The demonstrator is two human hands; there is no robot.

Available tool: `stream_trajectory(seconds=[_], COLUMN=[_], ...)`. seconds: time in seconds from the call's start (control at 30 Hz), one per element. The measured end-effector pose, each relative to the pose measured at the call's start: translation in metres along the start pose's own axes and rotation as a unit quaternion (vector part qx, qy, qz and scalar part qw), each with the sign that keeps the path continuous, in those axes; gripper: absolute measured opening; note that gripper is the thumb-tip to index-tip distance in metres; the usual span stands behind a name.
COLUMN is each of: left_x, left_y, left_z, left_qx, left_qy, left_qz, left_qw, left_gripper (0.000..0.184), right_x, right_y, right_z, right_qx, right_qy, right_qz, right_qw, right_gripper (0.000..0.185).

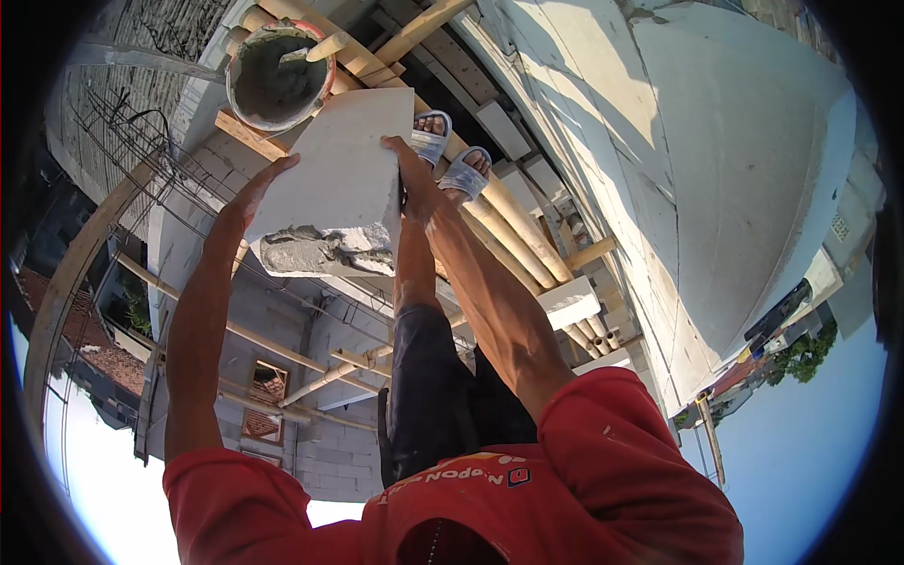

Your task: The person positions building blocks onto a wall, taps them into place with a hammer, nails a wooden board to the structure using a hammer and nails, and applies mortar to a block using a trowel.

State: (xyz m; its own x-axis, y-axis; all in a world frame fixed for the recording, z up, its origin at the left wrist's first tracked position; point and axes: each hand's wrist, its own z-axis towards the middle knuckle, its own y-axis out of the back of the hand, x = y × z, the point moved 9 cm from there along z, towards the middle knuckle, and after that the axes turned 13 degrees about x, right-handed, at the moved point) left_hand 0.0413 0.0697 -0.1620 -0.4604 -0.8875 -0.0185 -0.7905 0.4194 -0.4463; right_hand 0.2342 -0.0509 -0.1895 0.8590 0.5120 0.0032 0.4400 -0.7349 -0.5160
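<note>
Between my two hands is a large pale lightweight concrete block [334, 155], its end nearest my body rough and smeared with grey mortar [325, 250]. My left hand [268, 184] grips its left side, with the fingers mostly hidden. On the right side my right hand [411, 174] is pressed, thumb near the top edge. Just beyond the block stands a bucket [233, 80] of wet grey mortar [273, 80]. A trowel with a wooden handle [328, 46] rests in the bucket.
My sandalled feet [452, 151] stand on bamboo poles [513, 231] with gaps beneath them. A block wall [603, 122] runs along the right. Another pale block [570, 301] lies near the poles. Thin steel rods [141, 141] stick out at the left.
</note>
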Motion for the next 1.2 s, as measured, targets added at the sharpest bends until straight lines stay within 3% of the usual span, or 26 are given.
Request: stream_trajectory(seconds=[0.1,0.2,0.3,0.4,0.5,0.63,0.7,0.8,0.83,0.9,1.0,1.07,1.1,1.13,1.17,1.2], left_x=[-0.005,-0.033,-0.023,-0.026,-0.018,-0.041,-0.047,-0.038,-0.037,-0.035,-0.048,-0.054,-0.052,-0.051,-0.049,-0.051], left_y=[0.001,-0.017,0.001,-0.006,0.034,-0.01,-0.02,-0.015,0.0,0.026,-0.02,-0.039,-0.038,-0.038,-0.037,-0.037], left_z=[0.0,-0.015,0.005,-0.004,0.015,-0.011,-0.016,-0.001,0.001,0.007,-0.006,-0.006,-0.004,-0.003,-0.003,-0.006], left_qx=[-0.037,-0.057,-0.033,-0.029,-0.027,-0.058,-0.051,0.02,0.005,-0.014,0.021,0.046,0.079,0.111,0.143,0.157], left_qy=[0.02,-0.04,-0.014,-0.002,-0.063,-0.074,-0.092,-0.033,-0.064,-0.124,-0.13,-0.115,-0.109,-0.103,-0.096,-0.091], left_qz=[0.018,0.075,-0.021,-0.042,-0.012,-0.009,0.026,-0.022,-0.009,0.022,0.044,0.029,0.03,0.032,0.033,0.036], left_qw=[0.999,0.995,0.999,0.999,0.998,0.996,0.994,0.999,0.998,0.992,0.99,0.992,0.99,0.988,0.984,0.983], left_gripper=[0.067,0.048,0.041,0.039,0.047,0.046,0.046,0.046,0.046,0.044,0.045,0.043,0.043,0.043,0.043,0.043], right_x=[0.002,0.006,0.016,0.017,0.024,0.023,0.022,0.023,0.022,0.022,0.043,0.058,0.076,0.087,0.095,0.097], right_y=[-0.002,0.001,0.005,0.006,0.006,0.004,0.001,-0.002,0.0,0.004,0.022,0.005,-0.02,-0.036,-0.043,-0.045], right_z=[0.004,0.011,0.005,0.008,0.004,0.0,0.0,0.001,0.003,0.01,-0.027,-0.093,-0.156,-0.213,-0.267,-0.312], right_qx=[0.024,0.032,0.004,0.002,-0.025,-0.039,-0.028,-0.007,0.001,-0.003,-0.153,-0.176,-0.164,-0.089,-0.047,-0.047], right_qy=[-0.022,-0.036,-0.052,-0.072,-0.073,-0.096,-0.098,-0.102,-0.101,-0.051,0.003,0.142,0.212,0.305,0.258,0.236], right_qz=[0.021,0.017,0.004,-0.007,-0.009,-0.002,0.006,-0.008,-0.018,-0.047,-0.297,-0.502,-0.582,-0.505,-0.48,-0.5], right_qw=[0.999,0.999,0.999,0.997,0.997,0.995,0.995,0.995,0.995,0.998,0.942,0.835,0.767,0.802,0.837,0.832], right_gripper=[0.064,0.067,0.072,0.076,0.077,0.07,0.07,0.077,0.08,0.093,0.108,0.093,0.075,0.051,0.034,0.03])
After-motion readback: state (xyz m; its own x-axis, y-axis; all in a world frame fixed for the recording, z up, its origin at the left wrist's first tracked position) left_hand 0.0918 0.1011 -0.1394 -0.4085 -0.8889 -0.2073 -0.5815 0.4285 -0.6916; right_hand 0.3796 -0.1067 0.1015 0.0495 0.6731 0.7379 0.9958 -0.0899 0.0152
